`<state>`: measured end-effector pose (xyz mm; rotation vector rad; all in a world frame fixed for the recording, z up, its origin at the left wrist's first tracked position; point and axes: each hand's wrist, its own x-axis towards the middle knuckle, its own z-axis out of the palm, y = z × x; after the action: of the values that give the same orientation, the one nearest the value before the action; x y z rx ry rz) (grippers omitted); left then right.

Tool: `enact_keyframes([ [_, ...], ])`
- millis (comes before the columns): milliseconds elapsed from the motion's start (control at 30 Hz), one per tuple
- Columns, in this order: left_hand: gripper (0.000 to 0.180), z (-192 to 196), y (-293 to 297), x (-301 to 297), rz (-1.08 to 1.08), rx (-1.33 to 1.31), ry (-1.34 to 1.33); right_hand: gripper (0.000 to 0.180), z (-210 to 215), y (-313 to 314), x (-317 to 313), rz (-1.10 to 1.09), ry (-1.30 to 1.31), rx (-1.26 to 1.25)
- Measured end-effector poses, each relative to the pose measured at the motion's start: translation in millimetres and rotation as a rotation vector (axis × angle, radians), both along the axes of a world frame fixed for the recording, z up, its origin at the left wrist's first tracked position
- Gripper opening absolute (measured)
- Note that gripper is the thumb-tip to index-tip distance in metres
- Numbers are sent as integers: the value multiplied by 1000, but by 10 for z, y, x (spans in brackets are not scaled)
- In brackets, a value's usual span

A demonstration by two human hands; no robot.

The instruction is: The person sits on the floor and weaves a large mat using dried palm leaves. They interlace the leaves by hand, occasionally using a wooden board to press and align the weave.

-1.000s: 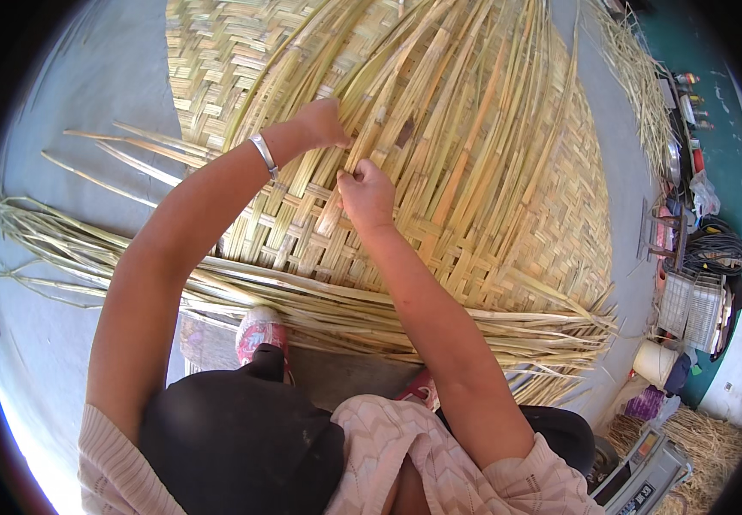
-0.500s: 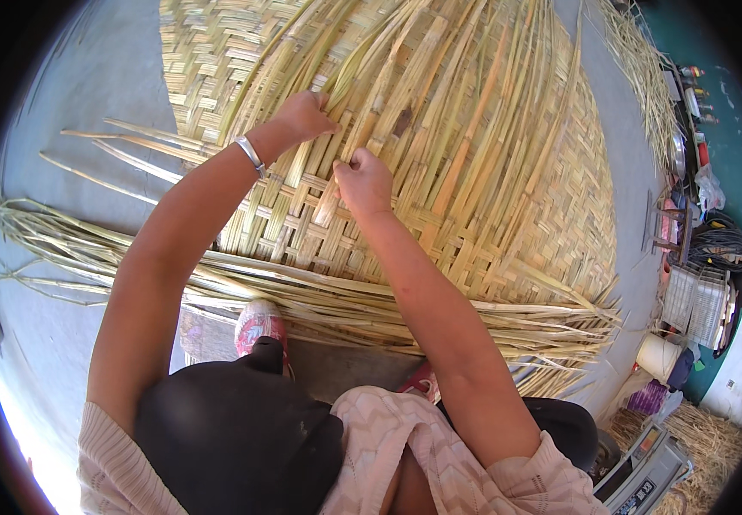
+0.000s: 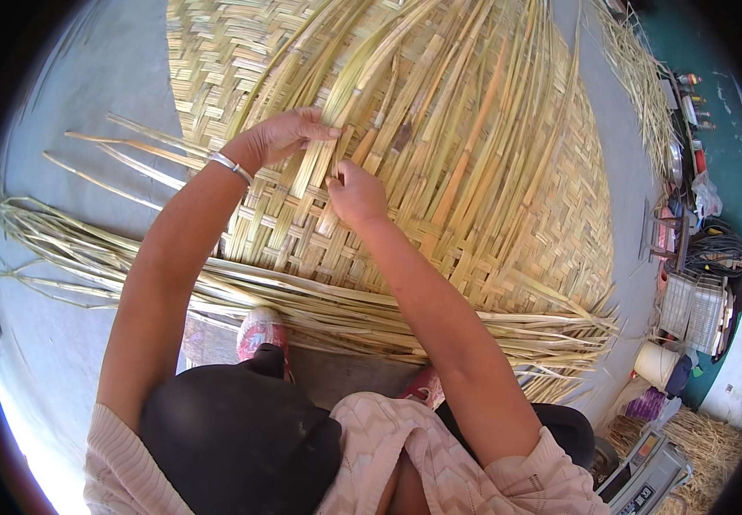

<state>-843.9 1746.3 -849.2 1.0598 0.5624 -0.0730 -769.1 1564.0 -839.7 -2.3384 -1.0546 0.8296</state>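
Observation:
A large woven mat (image 3: 568, 219) of split reed strips lies on the floor before me. My left hand (image 3: 283, 137), with a silver bangle at its wrist, closes on a few pale green reed strips (image 3: 349, 75), its thumb lying across them. Those strips bend up and away from the weave toward the far side. Just right of it and a little nearer, my right hand (image 3: 361, 197) is curled with thumb and forefinger pinched at a reed strip by the open part of the weave. Its other fingertips are hidden. Many loose strip ends fan out over the mat.
A long bundle of reeds (image 3: 328, 311) runs across the mat's near edge, in front of my shoes (image 3: 261, 331). More strips (image 3: 637, 77) lie at the far right. Along the right wall stand a coil of black hose (image 3: 716, 249), a white bucket (image 3: 656, 364) and a weighing scale (image 3: 644, 476).
My left hand has moved slightly nearer and left, its thumb now stretched across the lifted strips, which stand more bunched. My right hand has shifted slightly nearer to me.

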Motion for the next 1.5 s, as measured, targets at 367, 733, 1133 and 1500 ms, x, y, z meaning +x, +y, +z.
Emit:
enact_keyframes([
  [367,24,90,-61,-224,301,-207,-173,20,34,69,220,166,248,-122],
  [733,21,76,126,-128,373,-332,-107,25,104,52,253,166,321,-95],
  [1133,11,296,48,-834,576,5,62,20,178,141,230,185,303,-243],
  [1500,25,107,-1,-1130,689,211,315,15,234,167,-96,383,-336,-220],
])
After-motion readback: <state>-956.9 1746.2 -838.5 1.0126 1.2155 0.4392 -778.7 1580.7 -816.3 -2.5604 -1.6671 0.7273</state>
